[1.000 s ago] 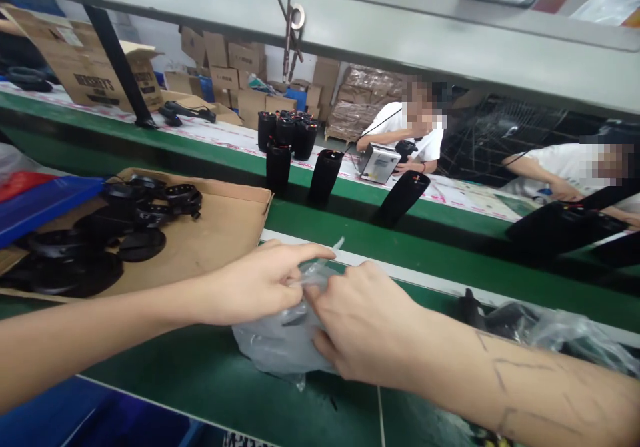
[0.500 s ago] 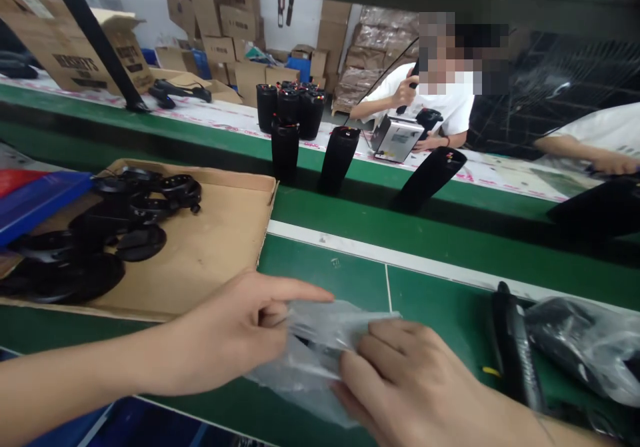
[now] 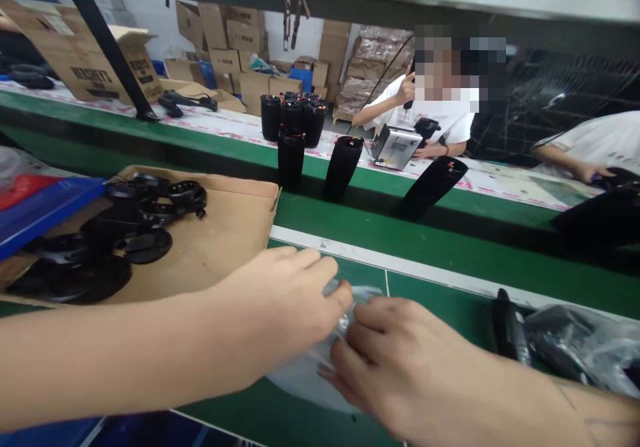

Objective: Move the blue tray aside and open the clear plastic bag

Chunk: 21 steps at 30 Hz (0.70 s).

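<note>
Your L hand, fingers curled, meets top of crumpled clear plastic bag on green conveyor belt; can't tell if it's pinching. R hand half-closed, fingers gripping the film. Slick film could slip from a loose pinch; a tug could drag bag into black round plastic parts in brown cardboard tray nearby.

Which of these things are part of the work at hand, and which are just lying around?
In use: left hand, right hand, clear plastic bag.

Just nearby: cardboard tray, black rings, upright black tubes, stacked cardboard boxes.
</note>
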Motion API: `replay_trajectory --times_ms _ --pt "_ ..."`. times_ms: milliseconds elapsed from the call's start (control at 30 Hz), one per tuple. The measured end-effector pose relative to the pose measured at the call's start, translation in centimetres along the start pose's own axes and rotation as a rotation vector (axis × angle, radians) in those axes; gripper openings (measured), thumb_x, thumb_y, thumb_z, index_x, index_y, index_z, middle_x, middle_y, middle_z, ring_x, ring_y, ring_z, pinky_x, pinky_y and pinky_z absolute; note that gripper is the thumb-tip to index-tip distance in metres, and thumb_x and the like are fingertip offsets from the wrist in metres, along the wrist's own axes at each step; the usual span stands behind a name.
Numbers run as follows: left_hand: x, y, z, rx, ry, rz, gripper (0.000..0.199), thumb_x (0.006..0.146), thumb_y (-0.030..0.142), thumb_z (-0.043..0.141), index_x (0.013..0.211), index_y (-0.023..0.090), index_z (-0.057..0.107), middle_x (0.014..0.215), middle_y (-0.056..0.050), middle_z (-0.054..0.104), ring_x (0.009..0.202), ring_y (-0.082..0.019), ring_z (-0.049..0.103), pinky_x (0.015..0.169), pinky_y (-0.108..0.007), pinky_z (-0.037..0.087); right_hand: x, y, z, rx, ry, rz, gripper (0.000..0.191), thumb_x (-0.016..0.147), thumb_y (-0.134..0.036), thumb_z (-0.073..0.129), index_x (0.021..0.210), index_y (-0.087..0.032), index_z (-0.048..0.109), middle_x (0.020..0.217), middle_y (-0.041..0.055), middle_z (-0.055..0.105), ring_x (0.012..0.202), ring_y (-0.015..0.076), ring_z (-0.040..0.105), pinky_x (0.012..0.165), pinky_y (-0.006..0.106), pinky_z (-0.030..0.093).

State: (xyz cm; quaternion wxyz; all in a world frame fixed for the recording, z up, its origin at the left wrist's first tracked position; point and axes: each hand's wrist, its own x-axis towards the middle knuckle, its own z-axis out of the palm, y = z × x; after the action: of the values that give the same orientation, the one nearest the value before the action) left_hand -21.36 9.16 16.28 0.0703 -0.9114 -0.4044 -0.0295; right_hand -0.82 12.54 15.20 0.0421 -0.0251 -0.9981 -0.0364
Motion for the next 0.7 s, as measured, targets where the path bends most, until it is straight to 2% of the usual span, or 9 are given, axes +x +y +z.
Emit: replay_trajectory --times_ms 100,167,233,367,433,500,567,633,700 --pt "2.0 0.2 -0.2 0.189 -0.066 0.071 0.012 0.078 0.004 0.057 0.080 0.014 0.064 0.069 -0.006 0.065 0.062 -0.023 0.062 0.045 -0.031 0.034 1.0 0.9 -1.7 -0.025 -0.135 0.066 0.030 0.073 -0.021 0.084 0.073 -0.018 0.054 0.064 0.0005 0.045 0.054 0.0209 0.037 0.045 0.032 0.020" --pt "2.6 0.2 -0.2 0.203 -0.094 0.081 0.013 0.079 0.005 0.057 0.072 0.015 0.062 0.061 -0.004 0.063 0.053 -0.021 0.060 0.041 -0.031 0.027 1.6 1.2 -2.4 -0.077 -0.156 0.137 0.038 0.070 -0.026 0.087 0.062 -0.019 0.050 0.055 0.0001 0.040 0.045 0.0192 0.029 0.043 0.032 0.010" --pt "2.4 0.4 -0.1 0.222 -0.083 0.078 0.014 0.079 0.004 0.056 0.071 0.015 0.061 0.061 -0.005 0.062 0.053 -0.022 0.060 0.040 -0.031 0.025 1.7 1.2 -2.5 -0.158 -0.133 0.157 0.049 0.066 -0.029 0.090 0.054 -0.018 0.044 0.050 0.0013 0.036 0.042 0.0171 0.023 0.042 0.032 0.007" --pt "0.8 1.4 0.0 0.268 -0.060 0.026 0.014 0.074 0.001 0.055 0.074 0.012 0.063 0.067 -0.010 0.062 0.057 -0.026 0.062 0.040 -0.031 0.028 0.6 0.0 -1.0 -0.210 -0.113 0.089 0.041 0.072 -0.029 0.092 0.066 -0.015 0.054 0.054 0.0022 0.038 0.045 0.0175 0.030 0.040 0.032 0.016" --pt "0.0 1.9 -0.2 0.227 -0.097 0.094 0.011 0.069 0.005 0.058 0.071 0.014 0.063 0.063 -0.007 0.061 0.049 -0.023 0.056 0.038 -0.031 0.028 -0.3 -0.7 -0.3 -0.203 -0.035 0.000 0.036 0.072 -0.027 0.089 0.070 -0.015 0.056 0.058 0.0035 0.039 0.050 0.0199 0.034 0.040 0.034 0.022" --pt "-0.4 2.1 -0.6 0.159 -0.148 0.184 0.009 0.067 0.009 0.060 0.070 0.017 0.063 0.061 -0.005 0.061 0.045 -0.021 0.053 0.037 -0.032 0.029 -1.2 -1.1 -0.2 -0.186 0.097 -0.056 0.032 0.072 -0.022 0.083 0.068 -0.014 0.053 0.062 0.0050 0.038 0.055 0.0210 0.035 0.042 0.035 0.024" --pt "-0.5 2.0 -1.3 0.113 -0.196 0.225 0.010 0.067 0.009 0.061 0.070 0.018 0.063 0.062 -0.004 0.061 0.044 -0.021 0.053 0.037 -0.033 0.028 -1.9 -1.0 -0.5 -0.160 0.172 -0.078 0.028 0.082 -0.018 0.072 0.069 -0.014 0.048 0.065 0.0055 0.036 0.058 0.0210 0.034 0.045 0.036 0.024" --pt "-0.2 2.0 -2.2 0.087 -0.253 0.231 0.011 0.070 0.009 0.062 0.067 0.020 0.061 0.061 -0.001 0.061 0.043 -0.020 0.053 0.036 -0.034 0.023 -2.7 -0.6 -1.2 -0.130 0.150 -0.093 0.029 0.100 -0.020 0.053 0.073 -0.015 0.046 0.067 0.0050 0.034 0.060 0.0213 0.033 0.049 0.036 0.023" --pt "0.3 2.3 -3.0 0.063 -0.313 0.250 0.014 0.070 0.010 0.065 0.065 0.022 0.059 0.061 0.001 0.061 0.042 -0.020 0.052 0.037 -0.035 0.016 -3.5 -0.2 -1.8 -0.091 0.137 -0.118 0.035 0.109 -0.024 0.040 0.076 -0.014 0.045 0.068 0.0040 0.032 0.060 0.0208 0.032 0.051 0.036 0.021"
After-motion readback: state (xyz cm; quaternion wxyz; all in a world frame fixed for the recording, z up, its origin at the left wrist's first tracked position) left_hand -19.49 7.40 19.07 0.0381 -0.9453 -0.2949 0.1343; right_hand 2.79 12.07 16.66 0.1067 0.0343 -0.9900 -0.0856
